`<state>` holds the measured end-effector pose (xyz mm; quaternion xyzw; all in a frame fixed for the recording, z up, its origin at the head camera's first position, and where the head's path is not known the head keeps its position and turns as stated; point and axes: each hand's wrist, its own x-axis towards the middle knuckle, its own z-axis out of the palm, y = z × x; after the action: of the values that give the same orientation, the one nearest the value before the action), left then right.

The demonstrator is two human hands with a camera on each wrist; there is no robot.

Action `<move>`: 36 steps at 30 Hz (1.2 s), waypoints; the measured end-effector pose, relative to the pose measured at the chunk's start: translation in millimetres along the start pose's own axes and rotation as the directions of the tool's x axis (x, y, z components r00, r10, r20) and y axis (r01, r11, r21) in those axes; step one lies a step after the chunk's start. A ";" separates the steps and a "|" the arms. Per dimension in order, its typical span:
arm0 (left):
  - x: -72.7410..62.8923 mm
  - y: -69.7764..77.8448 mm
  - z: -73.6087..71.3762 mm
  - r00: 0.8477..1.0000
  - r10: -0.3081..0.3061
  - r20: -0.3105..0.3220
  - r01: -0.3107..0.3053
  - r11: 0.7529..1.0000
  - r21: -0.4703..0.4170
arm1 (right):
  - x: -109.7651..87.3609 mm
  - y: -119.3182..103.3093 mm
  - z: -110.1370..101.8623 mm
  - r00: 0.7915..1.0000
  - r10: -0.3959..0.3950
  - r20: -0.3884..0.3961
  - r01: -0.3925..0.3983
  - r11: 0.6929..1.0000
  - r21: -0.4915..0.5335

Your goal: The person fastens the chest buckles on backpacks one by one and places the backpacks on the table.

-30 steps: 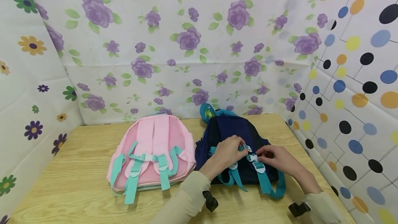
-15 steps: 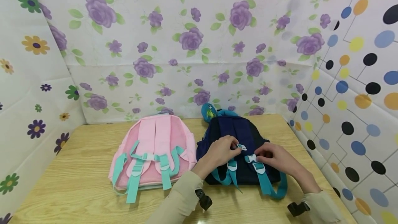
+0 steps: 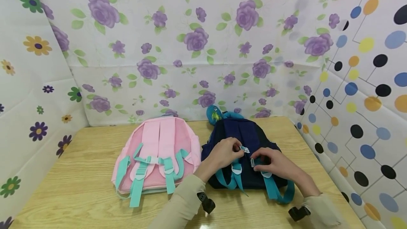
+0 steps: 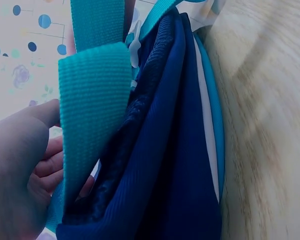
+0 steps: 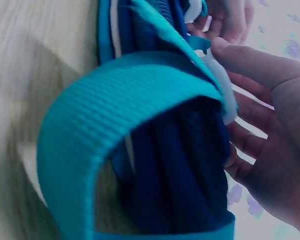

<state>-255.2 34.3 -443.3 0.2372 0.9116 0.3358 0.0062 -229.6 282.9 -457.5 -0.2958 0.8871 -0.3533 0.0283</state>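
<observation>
A navy backpack (image 3: 230,127) lies on the table with its shoulder straps facing up. My left hand (image 3: 222,154) pinches the pronged half of a white strap buckle (image 3: 245,149) between thumb and fingers. The socket half (image 3: 252,162) is pinched by my right hand (image 3: 274,161), its opening turned toward the pronged half. A small gap separates the two halves. Teal webbing (image 4: 92,100) loops in front of my left hand in the left wrist view. In the right wrist view, a white strap adjuster (image 5: 224,92) is beside my right thumb, and the buckle is mostly hidden.
Left of the navy bag lies a pink backpack (image 3: 127,144), its mint chest strap buckled (image 3: 152,160). A blue round attachment (image 3: 213,115) sticks out behind the navy bag. Patterned cloth walls (image 3: 197,70) stand behind and at both sides of the wooden table (image 3: 79,172).
My left hand has drawn the pronged half leftward, away from the socket half. My right hand has shifted slightly left and turned the socket half.
</observation>
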 end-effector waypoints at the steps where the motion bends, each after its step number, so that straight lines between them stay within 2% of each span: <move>1: -0.1 -0.6 -0.3 1.000 0.003 0.000 -0.003 1.000 -0.001 | 0.8 -0.9 1.4 1.000 0.004 0.009 -0.004 1.000 -0.011; 6: -0.7 -3.6 -2.2 1.000 0.010 0.007 -0.010 1.000 -0.020 | 4.5 -3.2 6.7 0.999 0.031 0.021 -0.030 0.997 -0.068; 10: -1.2 -6.3 -4.1 1.000 0.012 0.011 -0.011 0.999 -0.039 | 6.7 -3.7 8.1 1.000 0.023 0.012 -0.022 0.997 -0.074; 21: -3.9 -9.7 -11.9 0.999 0.027 0.044 -0.025 0.999 -0.045 | 11.8 -2.3 1.7 0.991 -0.093 -0.097 0.086 0.994 -0.074; 30: -6.4 -8.4 -14.1 0.991 0.111 0.079 -0.109 0.994 -0.026 | 16.0 -4.6 -1.8 0.983 -0.134 -0.122 0.112 0.979 -0.172; 36: -7.1 -11.6 -13.9 0.989 0.125 0.078 -0.125 0.992 -0.009 | 18.0 -9.3 -1.9 0.977 -0.156 -0.143 0.124 0.970 -0.210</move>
<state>-256.2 15.0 -440.8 0.3067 0.8932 0.3281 0.0213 -240.2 268.8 -447.2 -0.3303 0.8942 -0.2860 -0.0973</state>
